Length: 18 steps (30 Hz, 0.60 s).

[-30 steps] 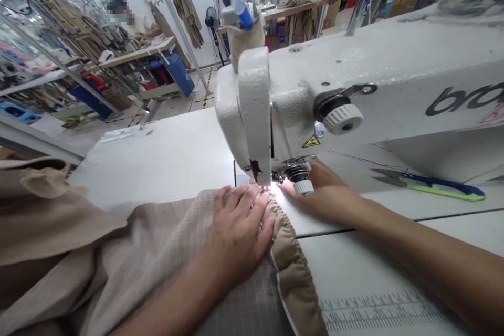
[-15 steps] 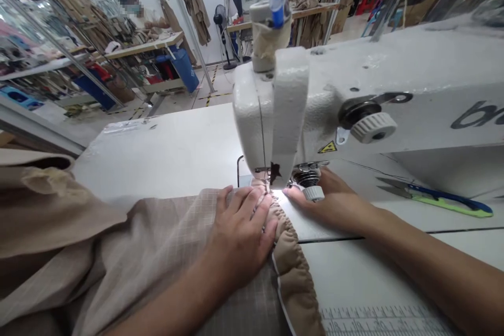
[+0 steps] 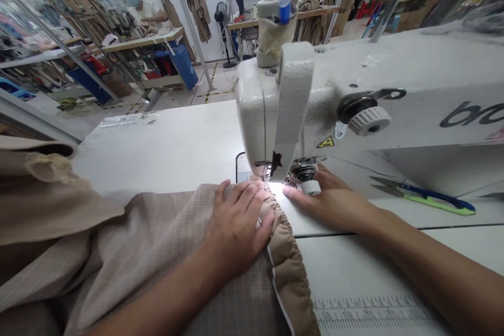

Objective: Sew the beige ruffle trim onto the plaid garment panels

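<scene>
My left hand (image 3: 240, 220) lies spread on brown checked fabric (image 3: 157, 231), its fingertips close to the needle area of a white sewing machine (image 3: 255, 110). Along the fabric's right edge runs a gathered tan strip (image 3: 289, 257) with a thin white edge, curving from beneath the machine head toward me. To the right of the needle, my right hand (image 3: 334, 199) rests on the machine bed. Its thumb is stretched toward the lit sewing spot, and its other fingers are mostly hidden behind the tension knob (image 3: 311, 187). I see nothing held in it.
Thread snips (image 3: 429, 197) with blue and green handles lie on the bed at right. A printed ruler scale (image 3: 370, 312) runs along the front of the table (image 3: 189, 131). More tan cloth (image 3: 51, 205) is heaped at left. Another person (image 3: 142, 13) sits at a far table.
The left fingers have drawn closer together beside the needle area. The gathered strip sits slightly further left and up in the picture, and the whole view has shifted a little. The right hand stays in place.
</scene>
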Available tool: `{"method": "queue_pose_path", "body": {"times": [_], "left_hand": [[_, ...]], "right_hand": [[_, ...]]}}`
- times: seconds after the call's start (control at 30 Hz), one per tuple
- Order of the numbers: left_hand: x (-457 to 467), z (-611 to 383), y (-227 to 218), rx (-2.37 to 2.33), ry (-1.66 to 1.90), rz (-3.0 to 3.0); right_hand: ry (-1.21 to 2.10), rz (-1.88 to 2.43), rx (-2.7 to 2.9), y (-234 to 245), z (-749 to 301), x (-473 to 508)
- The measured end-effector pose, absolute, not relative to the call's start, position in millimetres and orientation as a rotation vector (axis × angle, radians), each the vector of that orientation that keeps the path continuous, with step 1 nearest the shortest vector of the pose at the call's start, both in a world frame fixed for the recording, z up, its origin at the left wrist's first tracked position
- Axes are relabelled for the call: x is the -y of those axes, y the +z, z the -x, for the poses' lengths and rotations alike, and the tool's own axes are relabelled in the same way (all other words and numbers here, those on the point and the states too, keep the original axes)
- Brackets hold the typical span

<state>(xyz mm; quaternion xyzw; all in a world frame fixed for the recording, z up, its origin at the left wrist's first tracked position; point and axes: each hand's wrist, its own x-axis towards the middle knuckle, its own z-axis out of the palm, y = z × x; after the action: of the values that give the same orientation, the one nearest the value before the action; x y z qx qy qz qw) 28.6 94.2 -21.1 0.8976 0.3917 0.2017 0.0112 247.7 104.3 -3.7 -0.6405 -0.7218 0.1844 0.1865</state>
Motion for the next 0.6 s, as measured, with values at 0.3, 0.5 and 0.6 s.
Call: {"method": "queue_pose_path", "body": {"times": [0.3,0.5,0.6], "left_hand": [[-100.4,-26.2,-18.7,-1.295,0.418,-2.766],[-103.5,-21.8,-15.7,-1.303,0.303,-2.815],[-110.7,-19.7,-15.6,-1.266,0.217,-2.846]], "right_hand": [[0.558,1.669,2.151,-7.5,-256.4,-99.7],[0.672,1.532,2.267,6.0,-261.6,-87.1],[0.895,1.500,2.098,16.8,-261.0,-46.8]]}}
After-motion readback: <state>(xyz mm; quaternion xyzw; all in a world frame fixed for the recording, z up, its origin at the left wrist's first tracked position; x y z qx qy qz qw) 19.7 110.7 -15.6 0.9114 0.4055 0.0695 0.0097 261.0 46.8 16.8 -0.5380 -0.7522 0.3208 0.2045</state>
